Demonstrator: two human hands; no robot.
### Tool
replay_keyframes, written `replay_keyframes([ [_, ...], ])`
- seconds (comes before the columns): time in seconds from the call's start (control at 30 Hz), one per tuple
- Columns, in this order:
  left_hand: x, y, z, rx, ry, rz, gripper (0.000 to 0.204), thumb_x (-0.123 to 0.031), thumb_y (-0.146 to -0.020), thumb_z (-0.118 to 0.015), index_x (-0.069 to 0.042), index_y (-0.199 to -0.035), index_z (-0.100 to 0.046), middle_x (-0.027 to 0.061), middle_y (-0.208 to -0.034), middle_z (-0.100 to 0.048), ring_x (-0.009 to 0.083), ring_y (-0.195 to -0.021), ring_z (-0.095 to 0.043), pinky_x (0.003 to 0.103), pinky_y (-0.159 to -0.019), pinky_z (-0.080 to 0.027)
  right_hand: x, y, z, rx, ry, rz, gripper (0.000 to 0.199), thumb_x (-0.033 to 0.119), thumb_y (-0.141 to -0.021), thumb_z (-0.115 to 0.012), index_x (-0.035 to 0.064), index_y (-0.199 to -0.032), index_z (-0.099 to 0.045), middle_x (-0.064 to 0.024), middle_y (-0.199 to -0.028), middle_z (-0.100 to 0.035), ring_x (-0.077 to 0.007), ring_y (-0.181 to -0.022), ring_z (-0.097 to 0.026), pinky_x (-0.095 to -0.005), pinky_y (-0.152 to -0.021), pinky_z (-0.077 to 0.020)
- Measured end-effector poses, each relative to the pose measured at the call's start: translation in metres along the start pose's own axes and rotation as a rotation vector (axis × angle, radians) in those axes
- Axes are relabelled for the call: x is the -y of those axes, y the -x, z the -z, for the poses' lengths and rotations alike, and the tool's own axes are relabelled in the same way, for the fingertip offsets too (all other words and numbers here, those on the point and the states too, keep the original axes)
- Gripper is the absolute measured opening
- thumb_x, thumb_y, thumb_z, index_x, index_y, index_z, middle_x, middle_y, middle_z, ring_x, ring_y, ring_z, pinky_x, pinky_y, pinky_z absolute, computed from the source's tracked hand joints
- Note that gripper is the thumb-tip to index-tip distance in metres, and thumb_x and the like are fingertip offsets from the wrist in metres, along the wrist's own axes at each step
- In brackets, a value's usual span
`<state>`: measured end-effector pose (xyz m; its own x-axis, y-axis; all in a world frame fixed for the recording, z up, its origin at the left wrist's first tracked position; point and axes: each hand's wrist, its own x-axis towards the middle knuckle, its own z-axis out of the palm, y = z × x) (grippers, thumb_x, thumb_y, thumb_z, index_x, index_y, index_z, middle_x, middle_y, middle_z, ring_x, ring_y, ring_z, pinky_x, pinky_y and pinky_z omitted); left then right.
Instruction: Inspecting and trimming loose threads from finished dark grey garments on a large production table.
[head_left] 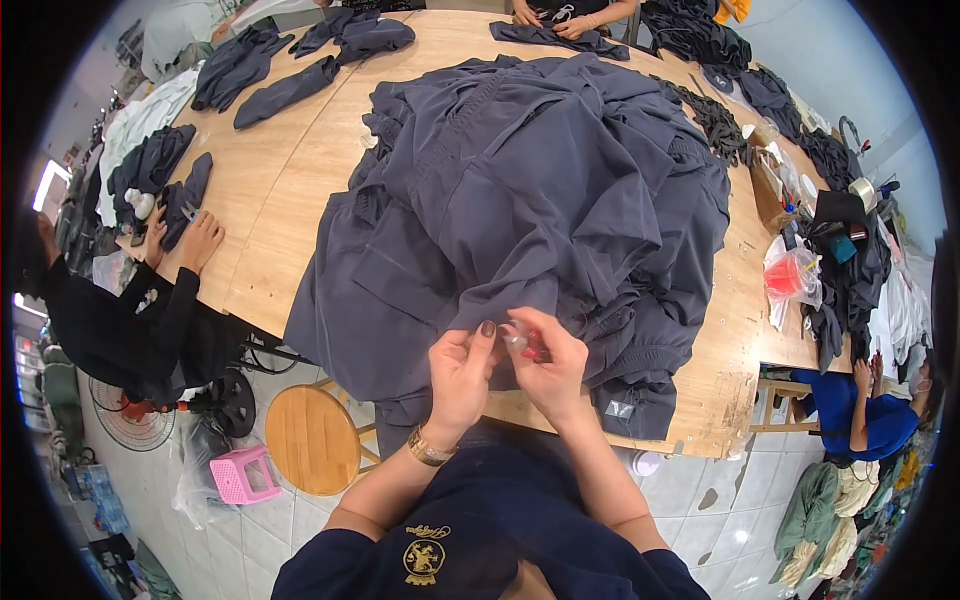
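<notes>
Dark grey garments of smooth, thin fabric (540,190) are lying in a large, rumpled heap directly ahead of the person's two bare hands, spreading out to both sides of them and showing gathered elastic waistbands. The heap is covering much of a pale wooden table (265,200), and its near edge is reaching the hands.

The left hand (459,368) is bending its fingers inward with the thumb raised alongside them; whether it is pinching any cloth cannot be told. A gold-coloured band (430,447) is circling that wrist. Just beside it, the right hand (552,362) is curling its fingers around a small clear-and-red object (530,347), too blurred to identify. The two hands are almost meeting at the fabric.

Well to the left of the hands, a person in black sleeves (130,335) is working over dark cloth (187,200) at the table. Far ahead, beyond the heap, another person's hands (575,25) are resting by more dark fabric. Well to the right, a clear plastic bag with red contents (790,273) is sitting on the table, and farther right a person in a blue shirt (878,420) is sitting.

Left of the hands and lower down, a round wooden stool (312,440) is standing on the tiled floor (700,510), with a low pink plastic stool (243,475) just beyond it.
</notes>
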<state>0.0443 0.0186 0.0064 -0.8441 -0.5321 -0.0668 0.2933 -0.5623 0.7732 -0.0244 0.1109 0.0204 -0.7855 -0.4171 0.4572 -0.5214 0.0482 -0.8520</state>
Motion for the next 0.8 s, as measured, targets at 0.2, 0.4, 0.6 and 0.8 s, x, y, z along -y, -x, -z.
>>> replay_keyframes([
  [0.2, 0.001, -0.001, -0.001, -0.011, -0.124, -0.079, 0.022, -0.012, -0.093, -0.053, 0.005, -0.106, -0.058, 0.0103, -0.103, -0.063, 0.0163, -0.093, -0.061, 0.032, -0.089, -0.049, -0.004, 0.001, -0.002, -0.085, -0.018, -0.144, 0.010, 0.003, -0.084, -0.062, 0.0025, -0.094, -0.060, 0.0028, -0.069, -0.055, -0.0018, -0.058, -0.043, -0.0171, -0.052, -0.0353],
  [0.4, -0.007, -0.007, 0.000, 0.030, 0.177, 0.131, 0.027, -0.014, -0.096, -0.045, 0.002, -0.116, -0.050, 0.0164, -0.114, -0.058, 0.0251, -0.105, -0.059, 0.040, -0.091, -0.049, -0.018, 0.011, 0.007, -0.123, -0.241, -0.335, 0.015, 0.008, -0.085, -0.063, -0.0008, -0.094, -0.054, 0.0051, -0.069, -0.052, -0.0020, -0.061, -0.042, -0.0167, -0.053, -0.0360],
  [0.6, -0.008, -0.006, 0.000, 0.026, 0.189, 0.122, 0.026, -0.016, -0.096, -0.045, 0.001, -0.116, -0.049, 0.0158, -0.113, -0.059, 0.0240, -0.106, -0.058, 0.039, -0.092, -0.047, -0.020, 0.014, 0.011, 0.037, 0.119, -0.111, 0.020, 0.017, -0.080, -0.068, 0.0015, -0.086, -0.056, -0.0069, -0.067, -0.056, -0.0140, -0.050, -0.051, -0.0252, -0.048, -0.0403],
  [0.8, -0.003, -0.005, 0.002, 0.027, 0.135, 0.054, 0.025, -0.014, -0.096, -0.045, 0.001, -0.116, -0.049, 0.0140, -0.113, -0.059, 0.0222, -0.104, -0.059, 0.036, -0.091, -0.046, -0.013, 0.011, 0.010, 0.068, 0.275, -0.034, 0.021, 0.019, -0.078, -0.069, 0.0038, -0.083, -0.056, -0.0077, -0.067, -0.057, -0.0234, -0.051, -0.056, -0.0305, -0.047, -0.0423],
])
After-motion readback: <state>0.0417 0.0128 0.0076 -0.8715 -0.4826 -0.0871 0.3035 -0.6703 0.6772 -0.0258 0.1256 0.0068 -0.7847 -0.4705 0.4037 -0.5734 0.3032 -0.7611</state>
